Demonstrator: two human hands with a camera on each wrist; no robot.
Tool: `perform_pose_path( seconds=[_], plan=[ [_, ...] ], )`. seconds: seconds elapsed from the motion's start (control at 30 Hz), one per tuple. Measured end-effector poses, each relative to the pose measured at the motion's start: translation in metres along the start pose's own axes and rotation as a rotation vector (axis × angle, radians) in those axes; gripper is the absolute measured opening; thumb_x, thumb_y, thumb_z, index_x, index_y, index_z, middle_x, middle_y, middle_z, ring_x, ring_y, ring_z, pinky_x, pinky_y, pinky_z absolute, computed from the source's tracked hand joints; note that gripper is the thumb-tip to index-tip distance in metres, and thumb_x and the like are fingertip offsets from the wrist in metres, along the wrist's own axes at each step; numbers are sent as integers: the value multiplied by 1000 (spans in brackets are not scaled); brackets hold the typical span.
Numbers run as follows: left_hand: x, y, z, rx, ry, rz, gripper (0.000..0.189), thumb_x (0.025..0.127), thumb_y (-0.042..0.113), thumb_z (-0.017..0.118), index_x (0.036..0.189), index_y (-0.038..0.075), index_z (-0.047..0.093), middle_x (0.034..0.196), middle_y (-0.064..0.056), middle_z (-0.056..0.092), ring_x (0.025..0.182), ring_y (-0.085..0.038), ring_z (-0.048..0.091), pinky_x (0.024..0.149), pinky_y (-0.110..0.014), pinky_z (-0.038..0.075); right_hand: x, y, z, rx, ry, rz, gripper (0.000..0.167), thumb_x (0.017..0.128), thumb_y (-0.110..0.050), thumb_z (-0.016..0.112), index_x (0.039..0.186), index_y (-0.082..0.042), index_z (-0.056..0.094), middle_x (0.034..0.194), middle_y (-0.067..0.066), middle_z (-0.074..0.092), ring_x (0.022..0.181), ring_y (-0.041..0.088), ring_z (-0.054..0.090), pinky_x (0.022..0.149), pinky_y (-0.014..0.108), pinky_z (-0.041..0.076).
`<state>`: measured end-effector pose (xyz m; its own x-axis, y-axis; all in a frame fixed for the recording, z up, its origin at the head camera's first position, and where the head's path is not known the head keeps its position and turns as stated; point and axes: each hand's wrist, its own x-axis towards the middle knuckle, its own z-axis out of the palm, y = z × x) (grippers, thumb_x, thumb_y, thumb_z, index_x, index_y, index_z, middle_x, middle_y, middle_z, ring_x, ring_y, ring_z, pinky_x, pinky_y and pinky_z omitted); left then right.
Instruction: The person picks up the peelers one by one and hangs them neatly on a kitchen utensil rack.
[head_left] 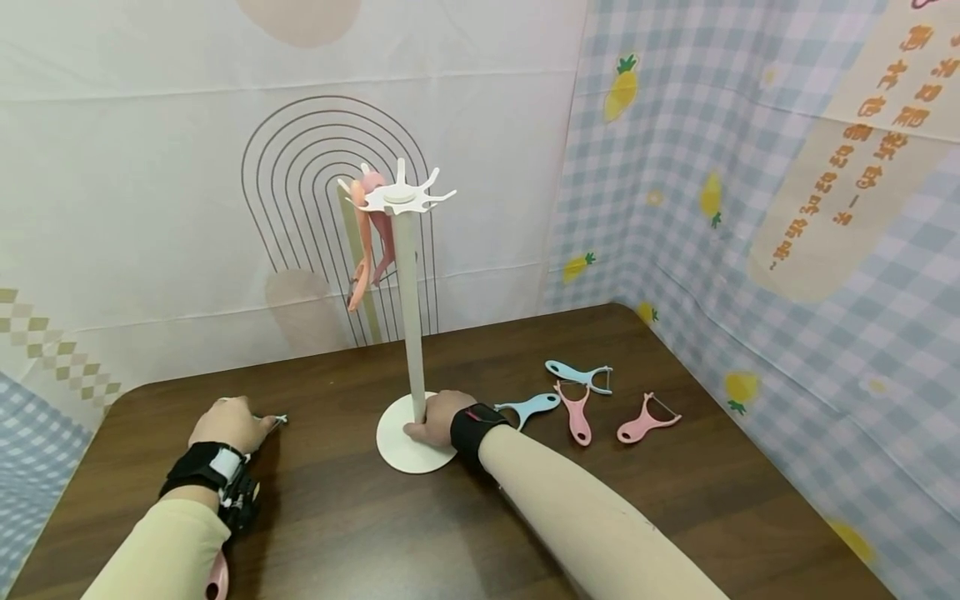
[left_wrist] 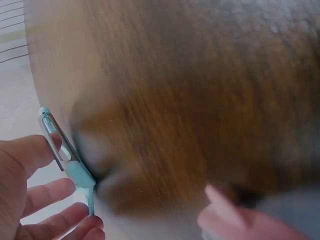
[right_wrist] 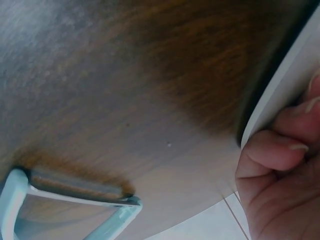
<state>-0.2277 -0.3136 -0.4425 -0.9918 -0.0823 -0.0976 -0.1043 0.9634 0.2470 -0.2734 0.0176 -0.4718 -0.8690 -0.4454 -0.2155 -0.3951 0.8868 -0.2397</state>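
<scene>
In the left wrist view my left hand [left_wrist: 45, 190] pinches a light blue Y-shaped peeler [left_wrist: 77, 170] between thumb and fingers. From the head view that hand [head_left: 231, 425] is low over the table's left side, and only the peeler's tip [head_left: 279, 419] shows past it. A white hook stand [head_left: 408, 308] rises upright near the table's middle. My right hand [head_left: 441, 417] grips its round base [head_left: 405, 450] beside the foot of the pole; curled fingers [right_wrist: 280, 150] lie at the base's edge. An orange peeler [head_left: 362, 258] and a pink peeler [head_left: 384, 237] hang from the hooks' left side.
Right of the stand lie two light blue peelers [head_left: 577, 373] [head_left: 536, 406] and two pink peelers [head_left: 577, 417] [head_left: 637, 427]. A pink handle [head_left: 217, 577] pokes out beneath my left forearm. Printed cloth [head_left: 495, 208] lines the table's back and right side.
</scene>
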Motion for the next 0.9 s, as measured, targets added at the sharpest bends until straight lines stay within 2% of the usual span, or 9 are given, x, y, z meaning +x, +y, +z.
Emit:
perform_pose_path(
  seconds=[0.13, 0.2, 0.3, 0.4, 0.47, 0.57, 0.67, 0.77, 0.9],
  plan=[
    [0, 3, -1, 5, 35, 21, 37, 89, 27, 66, 78, -7, 63, 96, -35, 57, 87, -48, 57, 72, -56, 49, 0, 0, 1, -6, 6, -1, 46, 90, -59, 55, 91, -18, 74, 71, -8, 61, 67, 10, 54, 63, 28, 45],
    [0, 5, -1, 1, 52, 33, 34, 88, 25, 67, 73, -6, 62, 88, -29, 59, 81, -45, 59, 69, -54, 50, 0, 0, 0, -6, 5, 2, 45, 90, -59, 55, 90, -18, 74, 70, -8, 61, 66, 10, 55, 63, 28, 44],
    [2, 6, -1, -9, 61, 45, 32, 88, 21, 66, 78, -9, 63, 83, -26, 60, 77, -44, 60, 66, -53, 50, -1, -1, 0, -10, 3, 8, 45, 90, -59, 55, 90, -18, 74, 70, -8, 60, 67, 10, 54, 63, 28, 44],
    [3, 7, -1, -21, 55, 33, 35, 91, 21, 63, 89, -14, 63, 87, -31, 62, 78, -46, 61, 66, -54, 50, -2, -2, 0, -5, 0, 10, 45, 90, -59, 55, 89, -19, 74, 70, -8, 60, 67, 10, 54, 63, 28, 44],
    [3, 7, 0, -26, 53, 11, 39, 93, 23, 61, 90, -16, 63, 88, -34, 62, 78, -48, 61, 65, -54, 50, -2, -2, -1, -6, -2, 7, 45, 90, -60, 55, 89, -19, 74, 70, -9, 60, 67, 9, 54, 63, 27, 44],
    [2, 6, 0, -30, 56, -40, 44, 95, 30, 60, 80, -11, 67, 83, -34, 63, 72, -47, 62, 59, -53, 51, -3, -3, 0, -9, -6, -1, 46, 90, -60, 54, 89, -19, 74, 69, -9, 60, 67, 9, 54, 63, 27, 44],
    [1, 5, 1, -34, 53, -75, 46, 95, 33, 61, 65, -1, 68, 78, -31, 64, 69, -45, 61, 55, -51, 50, -2, -3, 1, -15, -9, -2, 46, 90, -60, 54, 90, -19, 74, 69, -10, 60, 67, 9, 54, 63, 27, 44],
    [2, 5, 2, -36, 58, -72, 46, 94, 33, 62, 58, 5, 61, 73, -27, 64, 69, -45, 61, 56, -52, 50, -1, -2, 1, -12, -9, 1, 45, 90, -60, 54, 90, -19, 74, 69, -9, 60, 67, 9, 54, 62, 27, 44],
    [4, 3, 5, -41, 74, -46, 41, 91, 27, 65, 59, 3, 58, 65, -20, 61, 67, -43, 61, 59, -54, 49, 0, 0, 1, -13, -2, 5, 45, 90, -60, 54, 89, -20, 74, 69, -9, 59, 67, 9, 54, 62, 27, 44]
  ],
)
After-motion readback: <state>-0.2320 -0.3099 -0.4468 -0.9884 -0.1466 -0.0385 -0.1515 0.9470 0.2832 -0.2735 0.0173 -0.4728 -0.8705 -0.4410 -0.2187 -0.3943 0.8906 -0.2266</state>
